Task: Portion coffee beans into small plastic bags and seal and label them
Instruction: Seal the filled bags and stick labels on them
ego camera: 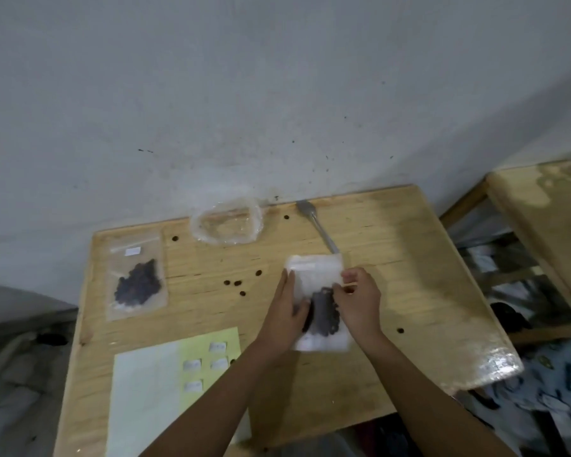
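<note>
A small clear plastic bag point(314, 275) with dark coffee beans in its lower half lies in the middle of the wooden table point(409, 275). My left hand point(287, 311) rests flat on the bag's left side, fingers straight. My right hand point(358, 301) is over the bag's right side, its fingers curled; whether they pinch the bag or a small label is blurred. A labelled bag of beans point(136, 278) lies flat at the far left. A yellow-and-white label sheet point(178, 374) with several white stickers lies at the near left.
A metal spoon point(317, 225) lies at the back, its handle running under the bag. An empty crumpled clear bag point(228, 222) sits against the wall. Several loose beans point(234, 283) are scattered on the table. A second wooden table point(548, 209) stands to the right.
</note>
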